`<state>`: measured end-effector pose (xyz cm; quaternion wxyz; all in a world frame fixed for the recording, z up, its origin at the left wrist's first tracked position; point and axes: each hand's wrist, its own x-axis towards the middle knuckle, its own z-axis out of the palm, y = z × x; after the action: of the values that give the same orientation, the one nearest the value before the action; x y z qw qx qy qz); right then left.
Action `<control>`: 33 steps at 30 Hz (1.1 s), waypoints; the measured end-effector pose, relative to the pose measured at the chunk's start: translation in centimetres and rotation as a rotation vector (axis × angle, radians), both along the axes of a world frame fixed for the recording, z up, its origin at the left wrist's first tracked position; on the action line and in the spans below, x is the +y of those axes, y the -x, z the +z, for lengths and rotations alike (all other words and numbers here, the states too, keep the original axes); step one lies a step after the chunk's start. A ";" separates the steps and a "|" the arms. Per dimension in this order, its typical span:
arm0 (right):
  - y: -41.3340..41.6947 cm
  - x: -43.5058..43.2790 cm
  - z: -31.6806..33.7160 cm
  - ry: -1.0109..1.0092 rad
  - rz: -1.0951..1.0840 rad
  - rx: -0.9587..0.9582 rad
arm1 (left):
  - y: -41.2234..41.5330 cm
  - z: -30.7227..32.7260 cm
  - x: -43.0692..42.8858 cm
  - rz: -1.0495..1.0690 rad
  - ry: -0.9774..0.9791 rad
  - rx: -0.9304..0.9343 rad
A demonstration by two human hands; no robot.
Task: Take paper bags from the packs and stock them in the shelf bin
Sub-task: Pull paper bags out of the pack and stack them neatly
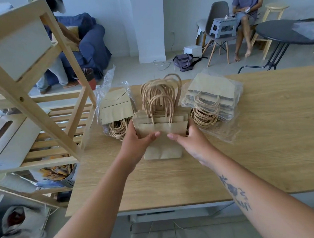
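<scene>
Your left hand point(135, 138) and right hand point(192, 135) clamp a bundle of bags point(161, 126) from either side, each grip closed on its edges, thumbs across the front. The bundle stands upright on the desk point(263, 130), handles up, between two packs: the left pack point(115, 110), its wrap torn open, and the right pack point(212, 97), still wrapped in plastic. The number of bags in the bundle cannot be told. The shelf point(48, 125) stands just left of the desk; its bin point(8, 135) sits on a slatted tier. Likely faults: loose inner bags sliding out if your squeeze slackens during the lift, or the looped handles snagging on the shelf frame.
</scene>
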<state>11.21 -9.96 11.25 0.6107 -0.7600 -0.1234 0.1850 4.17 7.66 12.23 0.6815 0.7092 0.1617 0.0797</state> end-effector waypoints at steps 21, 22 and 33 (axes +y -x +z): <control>-0.7 -0.6 1.6 0.212 0.098 -0.370 | 0.1 -0.5 2.1 -0.037 -0.342 0.002; -0.9 -0.5 1.7 0.267 0.113 -0.414 | -0.1 -0.4 2.2 -0.050 -0.344 0.020; -2.1 -0.5 3.5 0.436 0.255 -0.469 | -1.4 1.6 3.0 -0.116 -0.560 0.035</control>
<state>13.30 -10.45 14.79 0.3608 -0.8730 -0.3119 0.1021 5.56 10.71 13.80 0.4597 0.8792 0.1042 0.0696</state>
